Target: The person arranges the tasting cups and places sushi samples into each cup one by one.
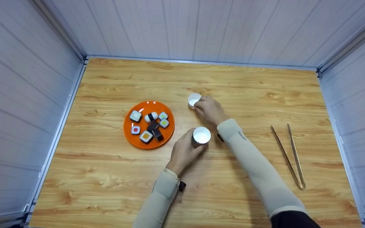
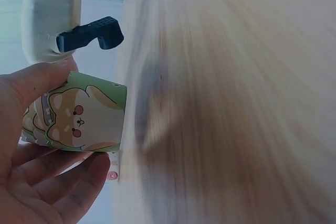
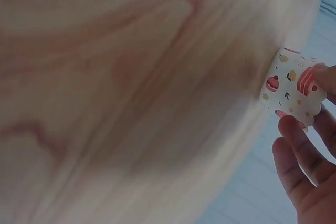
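My left hand [image 1: 182, 152] curls its fingers and thumb round a stack of paper baking cups [image 1: 201, 135], whose white inside faces up. In the left wrist view the outermost cup [image 2: 86, 114] is green with a cartoon dog, and scalloped rims of several nested cups show behind it. Farther back, my right hand [image 1: 212, 111] pinches the rim of a single paper baking cup [image 1: 193, 99]. That cup [image 3: 291, 87] is white with printed cakes and has a scalloped rim; its base is at the tabletop.
An orange plate [image 1: 131, 141] left of the hands bears several sushi pieces, among them a white one with a dark band [image 1: 151, 117]. Metal tongs [image 1: 291, 158] lie spread at the right. Pale panels [image 1: 182, 31] wall in the wooden table [image 1: 112, 190].
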`<state>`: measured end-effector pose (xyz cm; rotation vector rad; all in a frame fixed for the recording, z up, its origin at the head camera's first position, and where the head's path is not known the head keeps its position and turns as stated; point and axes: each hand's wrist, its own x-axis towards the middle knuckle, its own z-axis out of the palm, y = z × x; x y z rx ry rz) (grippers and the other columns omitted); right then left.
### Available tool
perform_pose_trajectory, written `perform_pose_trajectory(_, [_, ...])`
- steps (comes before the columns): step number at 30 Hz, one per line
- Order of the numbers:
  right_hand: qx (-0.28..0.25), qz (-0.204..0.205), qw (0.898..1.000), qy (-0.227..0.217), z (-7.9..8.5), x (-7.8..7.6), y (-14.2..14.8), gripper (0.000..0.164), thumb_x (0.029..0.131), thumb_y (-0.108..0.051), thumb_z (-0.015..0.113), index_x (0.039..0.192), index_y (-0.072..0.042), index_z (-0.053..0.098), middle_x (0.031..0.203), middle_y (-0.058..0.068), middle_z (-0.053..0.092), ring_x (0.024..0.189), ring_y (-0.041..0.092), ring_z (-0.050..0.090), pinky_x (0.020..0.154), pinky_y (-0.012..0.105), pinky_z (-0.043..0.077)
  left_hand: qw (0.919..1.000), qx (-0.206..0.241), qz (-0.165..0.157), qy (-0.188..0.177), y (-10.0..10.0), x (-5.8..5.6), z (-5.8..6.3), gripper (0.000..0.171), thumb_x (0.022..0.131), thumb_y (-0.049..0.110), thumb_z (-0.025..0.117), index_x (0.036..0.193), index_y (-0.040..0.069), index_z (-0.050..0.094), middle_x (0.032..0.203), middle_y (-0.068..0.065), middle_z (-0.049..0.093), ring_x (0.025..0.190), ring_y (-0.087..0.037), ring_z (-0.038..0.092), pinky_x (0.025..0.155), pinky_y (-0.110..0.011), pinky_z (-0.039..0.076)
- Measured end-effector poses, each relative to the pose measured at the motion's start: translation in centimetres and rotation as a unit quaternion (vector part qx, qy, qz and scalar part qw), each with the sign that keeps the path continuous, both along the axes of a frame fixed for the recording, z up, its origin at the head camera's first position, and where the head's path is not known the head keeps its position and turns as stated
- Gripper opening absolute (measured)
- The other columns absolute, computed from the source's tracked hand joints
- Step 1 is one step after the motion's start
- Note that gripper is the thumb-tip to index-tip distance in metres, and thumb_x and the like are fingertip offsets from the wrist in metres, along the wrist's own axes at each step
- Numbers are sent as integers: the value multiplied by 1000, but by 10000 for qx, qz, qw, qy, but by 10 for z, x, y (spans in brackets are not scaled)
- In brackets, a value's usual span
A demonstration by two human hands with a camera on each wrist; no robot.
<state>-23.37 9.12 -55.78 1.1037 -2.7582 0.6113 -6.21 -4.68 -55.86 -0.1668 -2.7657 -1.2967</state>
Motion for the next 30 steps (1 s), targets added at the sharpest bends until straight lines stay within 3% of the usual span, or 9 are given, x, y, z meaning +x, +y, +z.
perform_pose_trajectory(5, [-110, -48, 9994, 313, -1, 5, 3, 17, 95, -17, 71, 106, -4, 74, 100, 11, 67, 92, 29, 61, 81, 40, 54, 10000, -12, -21, -60, 1, -1, 1, 62, 85, 33, 81, 137, 10, 56, 128, -5, 64, 117, -20, 60, 98, -40, 49])
perform_pose_trajectory(9, [-577, -13, 9962, 647, 7, 19, 10, 20, 92, -11, 74, 110, -2, 71, 102, 12, 67, 91, 29, 61, 78, 40, 55, 10000, -4, -33, -31, 1, 0, 1, 62, 84, 32, 81, 136, 9, 56, 128, -6, 64, 117, -21, 61, 97, -41, 50])
perform_pose_trajectory(17, [-1212, 11, 9883, 927, 33, 79, 34, 20, 91, -6, 72, 111, -3, 73, 101, 10, 67, 91, 26, 62, 77, 38, 55, 10000, -19, -13, -17, 1, 3, -1, 64, 83, 28, 83, 137, 7, 55, 126, -9, 64, 116, -23, 62, 97, -42, 50])
perform_pose_trajectory(23, [-1324, -73, 9848, 1118, 37, 133, 50, 17, 88, -6, 76, 105, -4, 74, 98, 9, 66, 88, 25, 61, 75, 37, 55, 9999, 40, -103, -71, 5, 6, -3, 64, 82, 23, 84, 137, 7, 55, 128, -8, 64, 118, -21, 60, 99, -40, 48])
perform_pose_trajectory(26, [-1158, -104, 9867, 1134, 35, 147, 54, 15, 88, -8, 75, 103, -6, 75, 94, 7, 64, 83, 23, 59, 70, 35, 52, 9999, -11, -133, -8, 6, 2, -2, 63, 83, 25, 83, 137, 7, 55, 127, -8, 64, 117, -21, 60, 99, -40, 49])
perform_pose_trajectory(30, [-954, -59, 9891, 1118, 29, 152, 56, 16, 86, -9, 78, 102, -9, 76, 87, 4, 59, 76, 21, 54, 64, 35, 49, 9998, -104, -181, 62, 8, 1, 0, 62, 84, 27, 83, 136, 7, 55, 125, -8, 65, 116, -21, 61, 97, -39, 50])
